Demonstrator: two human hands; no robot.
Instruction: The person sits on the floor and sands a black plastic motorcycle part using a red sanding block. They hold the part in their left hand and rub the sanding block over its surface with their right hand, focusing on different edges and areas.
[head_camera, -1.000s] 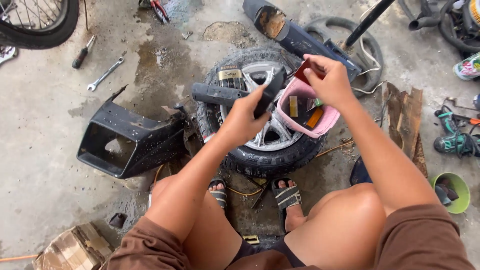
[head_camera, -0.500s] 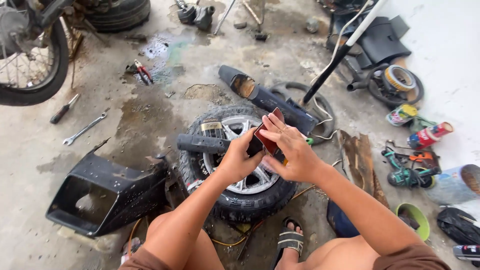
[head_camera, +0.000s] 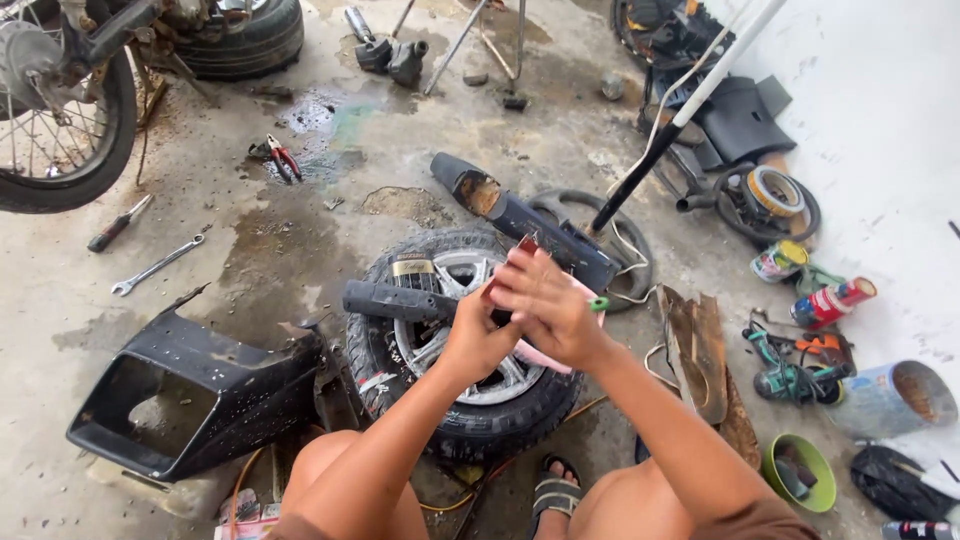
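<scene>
Both hands meet over the wheel: my left hand (head_camera: 478, 335) has its grip closed around the inner end of a dark cylindrical handle (head_camera: 395, 300), while my right hand (head_camera: 545, 300) is folded over something small at its fingertips. A dark red corner pokes out above the fingers, but I cannot tell what it is or how firmly the grip sits on it. A pink tub (head_camera: 545, 358) shows just under the right palm, resting on the silver rim of the tyre (head_camera: 460, 425), which lies flat on the floor (head_camera: 300, 250) between my knees.

My worry is the small piece: held high over the spokes, it could drop into the rim's openings or roll under the tyre if the fingers loosen. The handle juts sideways past the tread, so a twist of the left wrist might tip the tub. The floor looks wet and oily towards its far side, near the red-handled pliers (head_camera: 281, 158), so anything dropped there would be slippery to pick up.
</scene>
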